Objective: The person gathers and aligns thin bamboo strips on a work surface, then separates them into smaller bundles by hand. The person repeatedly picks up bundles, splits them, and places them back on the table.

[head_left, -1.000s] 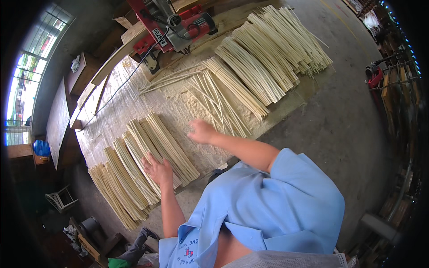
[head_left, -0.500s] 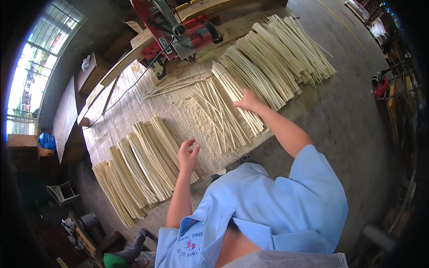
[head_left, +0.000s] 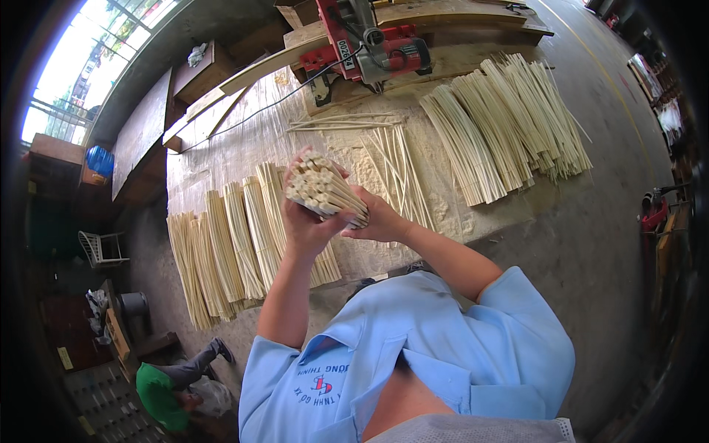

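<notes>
Left hand and right hand were both clamped on a stick bundle above the table; uneven grip could spill sticks

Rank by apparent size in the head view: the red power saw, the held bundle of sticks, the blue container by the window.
1. Red power saw.
2. Bundle of sticks, gripped by both hands; nearness to the camera enlarges it, so its rank against the saw is unsure.
3. Blue container, clearly smallest.
</notes>
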`<act>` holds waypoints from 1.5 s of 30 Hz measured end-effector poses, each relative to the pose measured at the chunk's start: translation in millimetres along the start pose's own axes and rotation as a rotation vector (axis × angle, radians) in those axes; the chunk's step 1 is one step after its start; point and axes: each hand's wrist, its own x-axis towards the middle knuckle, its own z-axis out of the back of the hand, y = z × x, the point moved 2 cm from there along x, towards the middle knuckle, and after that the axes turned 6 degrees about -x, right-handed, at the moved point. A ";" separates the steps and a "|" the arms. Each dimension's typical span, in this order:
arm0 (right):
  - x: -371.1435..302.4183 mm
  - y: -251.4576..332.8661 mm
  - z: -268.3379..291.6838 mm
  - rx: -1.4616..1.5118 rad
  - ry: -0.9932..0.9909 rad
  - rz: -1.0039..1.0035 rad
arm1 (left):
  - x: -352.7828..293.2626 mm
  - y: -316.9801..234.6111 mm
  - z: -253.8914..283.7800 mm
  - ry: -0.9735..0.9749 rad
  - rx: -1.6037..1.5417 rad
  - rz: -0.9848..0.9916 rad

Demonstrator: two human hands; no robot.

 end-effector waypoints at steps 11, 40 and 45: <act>65.9 162.6 114.4 -0.730 -0.241 0.176 | -67.7 70.8 25.6 -0.018 0.148 0.215; 60.4 134.0 17.5 -0.412 0.009 0.169 | -76.6 49.1 -1.1 -0.067 0.246 0.143; 42.3 103.1 71.9 0.260 -0.160 0.157 | -63.1 27.6 -0.3 -0.074 0.487 -0.076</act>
